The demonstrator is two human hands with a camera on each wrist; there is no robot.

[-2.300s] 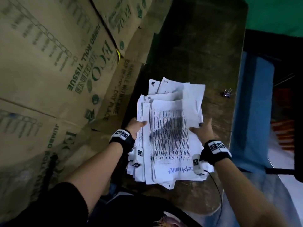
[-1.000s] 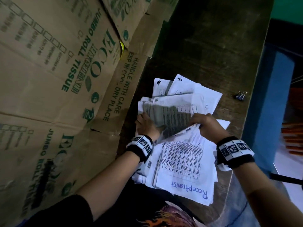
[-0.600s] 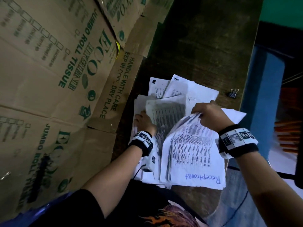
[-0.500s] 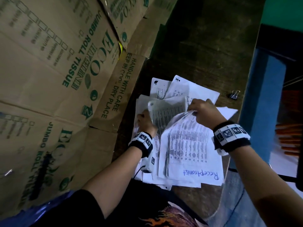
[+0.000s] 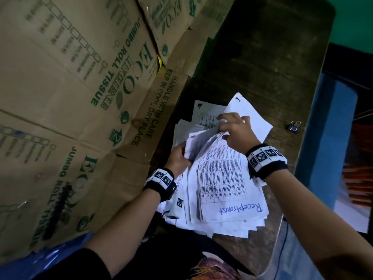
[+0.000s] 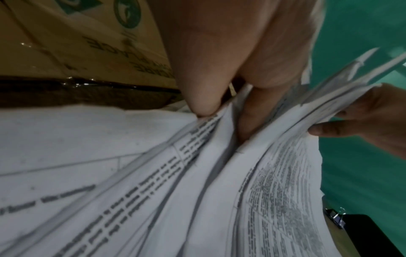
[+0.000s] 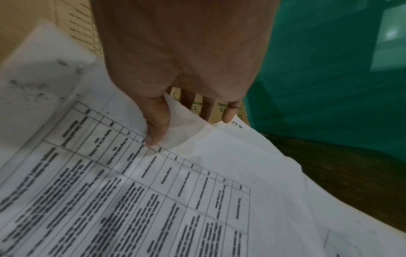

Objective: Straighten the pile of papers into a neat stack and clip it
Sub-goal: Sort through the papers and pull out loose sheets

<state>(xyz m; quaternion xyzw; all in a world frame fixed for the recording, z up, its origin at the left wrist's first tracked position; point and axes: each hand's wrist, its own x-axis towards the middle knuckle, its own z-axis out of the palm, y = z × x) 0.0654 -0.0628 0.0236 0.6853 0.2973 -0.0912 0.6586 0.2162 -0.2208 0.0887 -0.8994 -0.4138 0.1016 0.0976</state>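
A messy pile of printed papers [image 5: 222, 184] lies on the dark wooden table [image 5: 262, 57]; the top sheet bears the handwritten word "Receptionist". My right hand [image 5: 228, 124] grips the far end of the upper sheets and bends them up, thumb [image 7: 156, 127] on top and fingers behind. At the pile's left edge my left hand [image 5: 182, 152] pinches into the fanned sheets, thumb [image 6: 204, 104] on one layer and a finger [image 6: 248, 121] tucked between others. A black binder clip [image 5: 294, 126] lies on the table to the right of the pile, apart from both hands, and also shows in the left wrist view [image 6: 336, 217].
Large cardboard boxes [image 5: 80, 98] printed "Jumbo Roll Tissue" stand against the table's left side, close to my left hand. The table's right edge [image 5: 306, 118] drops off beside a blue surface [image 5: 331, 128]. A green wall [image 5: 355, 17] is beyond.
My right hand has carried the far end of the top sheets farther away and to the left, curling them more. My left hand has come up at the pile's left edge.
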